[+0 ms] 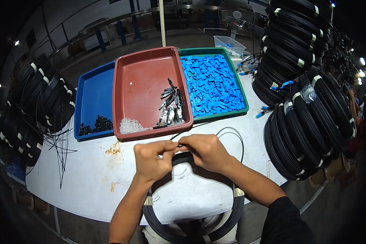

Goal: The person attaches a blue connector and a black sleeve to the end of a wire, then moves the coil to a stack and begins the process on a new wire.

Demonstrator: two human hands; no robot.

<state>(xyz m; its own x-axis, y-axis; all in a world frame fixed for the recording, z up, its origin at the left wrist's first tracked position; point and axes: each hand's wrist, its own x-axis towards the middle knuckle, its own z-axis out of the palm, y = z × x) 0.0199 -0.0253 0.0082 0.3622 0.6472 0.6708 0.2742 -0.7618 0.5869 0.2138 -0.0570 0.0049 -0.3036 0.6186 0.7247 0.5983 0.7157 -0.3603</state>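
Observation:
A coil of black cable (151,215), bound with pale tape, lies at the table's front edge and hangs over it toward my lap. Above its far side, my left hand (153,159) and my right hand (205,151) meet fingertip to fingertip. Both pinch a small black piece (180,145) at the cable's end; its details are too small to tell. A thin loop of cable (242,142) curves out to the right of my right hand. Just beyond my hands stands a red tray (144,81) with black and silver parts (173,105) and clear small pieces (131,126).
A blue tray (94,93) holding small black parts is at the left. The green tray (245,106) holds many blue connectors (213,83). Stacked cable coils (309,126) stand at the right, more coils (49,93) at the left. Clear bins (229,45) sit behind.

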